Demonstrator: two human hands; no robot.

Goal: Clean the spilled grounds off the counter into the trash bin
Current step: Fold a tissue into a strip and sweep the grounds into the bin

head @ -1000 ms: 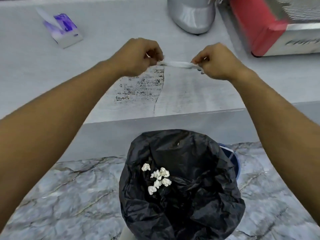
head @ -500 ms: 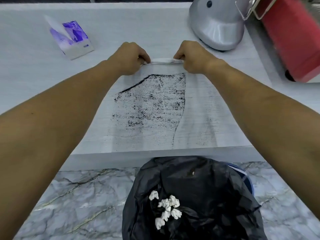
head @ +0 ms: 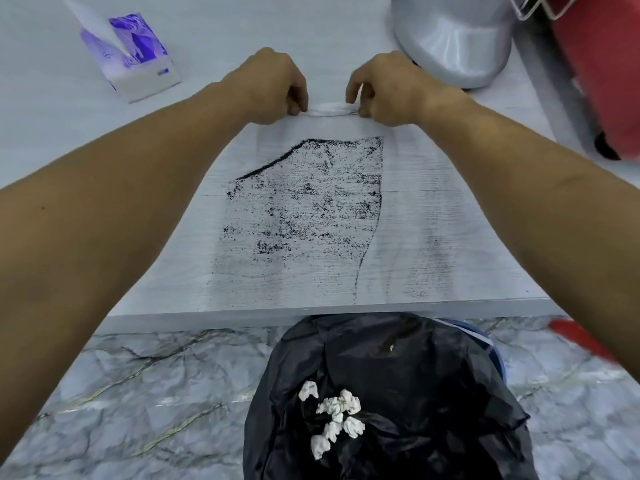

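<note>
Pinching a tissue (head: 328,109) between them, both hands (head: 273,85) (head: 388,88) curl.

— Any writing you can read here?
— None. The purple tissue box (head: 133,60) carries print on its side, but it is too blurred and small to make out.

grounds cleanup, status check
Left hand and right hand pinch a tissue. Grounds still on counter. Bin below edge, path clear.
</note>
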